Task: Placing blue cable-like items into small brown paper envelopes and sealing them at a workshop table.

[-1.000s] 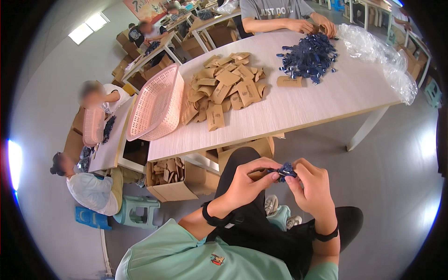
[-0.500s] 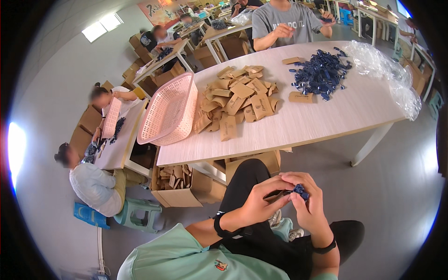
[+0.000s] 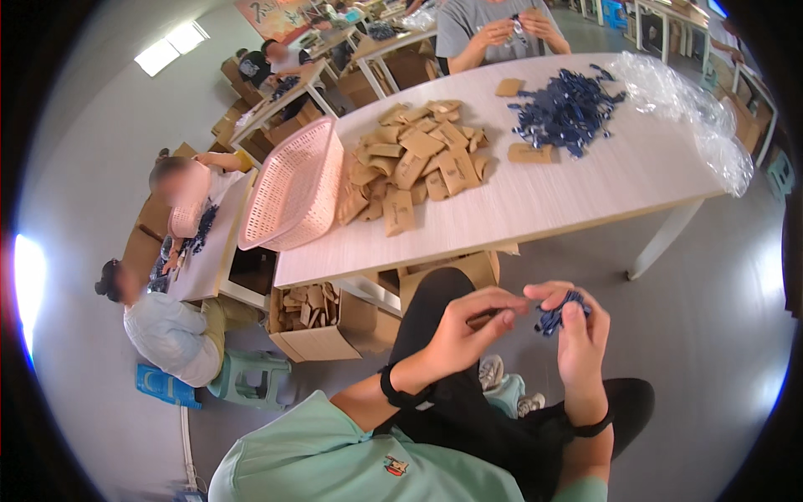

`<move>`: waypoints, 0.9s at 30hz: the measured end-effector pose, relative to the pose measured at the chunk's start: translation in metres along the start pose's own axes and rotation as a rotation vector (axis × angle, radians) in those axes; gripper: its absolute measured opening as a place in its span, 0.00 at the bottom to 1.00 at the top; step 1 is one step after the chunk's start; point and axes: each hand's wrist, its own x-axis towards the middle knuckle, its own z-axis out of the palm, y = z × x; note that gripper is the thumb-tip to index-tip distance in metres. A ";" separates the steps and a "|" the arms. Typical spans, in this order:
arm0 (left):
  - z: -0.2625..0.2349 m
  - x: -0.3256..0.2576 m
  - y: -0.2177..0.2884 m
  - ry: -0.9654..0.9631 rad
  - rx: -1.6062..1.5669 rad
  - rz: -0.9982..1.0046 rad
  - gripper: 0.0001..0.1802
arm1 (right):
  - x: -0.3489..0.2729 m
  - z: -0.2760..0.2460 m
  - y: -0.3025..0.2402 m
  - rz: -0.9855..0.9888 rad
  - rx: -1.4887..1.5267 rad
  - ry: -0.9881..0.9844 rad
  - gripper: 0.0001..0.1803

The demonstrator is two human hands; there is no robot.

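My right hand (image 3: 579, 335) grips a small dark blue bundle (image 3: 562, 314) that looks like gathered cord or straps; its exact kind is unclear. Beside it, my left hand (image 3: 470, 328) is curled with thumb and fingers close together. A dark brownish edge shows between them, too little to name. Both hands are above my lap, apart from each other, in front of the table's near edge. On the tabletop lie a heap of brown kraft pillow boxes (image 3: 422, 144) and, to its right, a pile of similar dark blue pieces (image 3: 565, 110).
A pink plastic basket (image 3: 293, 188) stands at the table's left end. Clear plastic wrap (image 3: 682, 105) covers the far right corner. Under the table (image 3: 585, 197) is a carton (image 3: 314, 341) of brown boxes. A co-worker (image 3: 493, 38) handles something small across the table; others sit at left.
My hands have drawn apart. The blue bundle has gone right with my right hand, while my left has shifted slightly left. The co-worker opposite has brought both hands together.
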 end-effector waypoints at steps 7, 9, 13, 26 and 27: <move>0.015 0.005 -0.042 -0.233 0.033 0.027 0.04 | 0.005 -0.012 -0.001 0.030 0.359 0.096 0.17; 0.026 0.005 -0.043 -0.249 0.132 -0.064 0.08 | 0.005 -0.015 0.001 0.057 0.423 0.090 0.17; 0.045 0.001 -0.051 -0.223 0.168 -0.057 0.17 | 0.004 -0.016 0.005 0.121 0.618 0.045 0.17; 0.034 -0.005 -0.042 -0.399 -0.215 -0.209 0.12 | 0.007 -0.019 0.005 0.125 0.631 0.059 0.17; 0.033 -0.005 -0.042 -0.400 -0.212 -0.208 0.12 | 0.007 -0.020 0.005 0.122 0.633 0.059 0.17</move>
